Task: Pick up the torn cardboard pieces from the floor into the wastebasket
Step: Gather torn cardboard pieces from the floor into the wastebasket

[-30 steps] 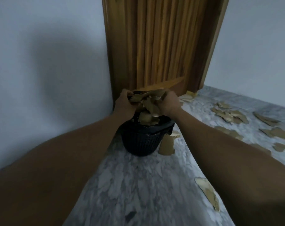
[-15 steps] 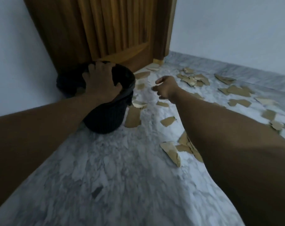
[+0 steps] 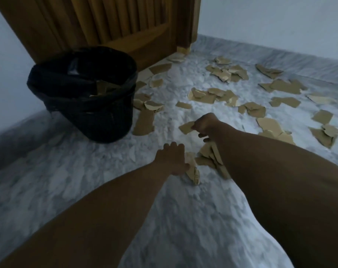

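Observation:
A black wastebasket [image 3: 98,120] lined with a black bag stands at the left by the door, with brown cardboard scraps [image 3: 102,88] inside. Several torn cardboard pieces lie scattered on the marble floor to its right. My right hand [image 3: 207,126] is shut on a small cardboard piece [image 3: 186,127], just above the floor. My left hand [image 3: 172,159] lies flat with fingers spread on a curled cardboard piece [image 3: 193,171] close to me. A small heap of pieces [image 3: 210,155] lies between my hands, partly hidden by my right forearm.
A wooden door [image 3: 110,22] stands behind the wastebasket. White walls close the corner at left and at the back. A long strip of cardboard [image 3: 145,121] lies against the basket's right side. More pieces [image 3: 226,73] spread toward the far right wall.
My left hand left the wastebasket's rim and came down onto a floor piece. My right hand dropped to the floor and closed on a small piece. The view turned right and down.

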### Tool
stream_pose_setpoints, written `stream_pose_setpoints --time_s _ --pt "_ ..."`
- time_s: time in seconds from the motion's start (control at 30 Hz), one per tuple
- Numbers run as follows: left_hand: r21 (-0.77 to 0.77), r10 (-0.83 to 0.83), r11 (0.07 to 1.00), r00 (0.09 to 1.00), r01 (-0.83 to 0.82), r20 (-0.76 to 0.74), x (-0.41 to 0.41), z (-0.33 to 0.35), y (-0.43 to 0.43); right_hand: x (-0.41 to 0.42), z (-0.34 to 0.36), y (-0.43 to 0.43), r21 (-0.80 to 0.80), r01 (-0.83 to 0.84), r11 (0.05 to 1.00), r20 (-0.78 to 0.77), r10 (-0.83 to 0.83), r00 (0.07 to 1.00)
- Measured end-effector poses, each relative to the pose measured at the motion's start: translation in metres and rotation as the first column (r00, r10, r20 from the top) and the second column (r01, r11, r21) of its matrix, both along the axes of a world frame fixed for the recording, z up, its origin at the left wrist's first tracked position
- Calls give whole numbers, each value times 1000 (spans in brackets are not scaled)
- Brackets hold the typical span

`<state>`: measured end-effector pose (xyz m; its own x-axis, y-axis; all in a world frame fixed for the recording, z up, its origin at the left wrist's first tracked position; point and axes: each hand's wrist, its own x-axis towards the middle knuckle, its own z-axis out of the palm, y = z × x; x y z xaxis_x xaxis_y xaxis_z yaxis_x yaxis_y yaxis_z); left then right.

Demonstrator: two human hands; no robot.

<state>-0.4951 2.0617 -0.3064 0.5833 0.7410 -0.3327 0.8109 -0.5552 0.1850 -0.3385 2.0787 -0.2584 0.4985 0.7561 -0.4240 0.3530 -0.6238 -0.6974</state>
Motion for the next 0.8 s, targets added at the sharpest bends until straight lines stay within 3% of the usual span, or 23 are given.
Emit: stream_pose_setpoints --time_s 0.2,0.4,0.5,0.63,0.73,0.8 --pt "-131 129 985 987 -115 101 22 -30 5 18 -28 -13 -201 -146 969 298 203 933" --pt "-45 54 997 998 -55 -37 35 -58 14 47 -59 -40 -295 15 955 371 100 923" --pt "-112 73 991 997 -74 -19 40 -57 34 53 -77 -47 -332 43 942 346 79 935" --pt "-309 -73 950 991 36 -109 57 -45 67 67 -85 -53 -397 12 918 296 115 948" --pt "-426 -62 904 997 38 -44 76 -20 85 77 -83 -55 -395 -4 919 174 79 982" --pt "-406 -34 912 998 50 48 96 -4 89 89 -75 -61 -334 35 942 56 -18 998"
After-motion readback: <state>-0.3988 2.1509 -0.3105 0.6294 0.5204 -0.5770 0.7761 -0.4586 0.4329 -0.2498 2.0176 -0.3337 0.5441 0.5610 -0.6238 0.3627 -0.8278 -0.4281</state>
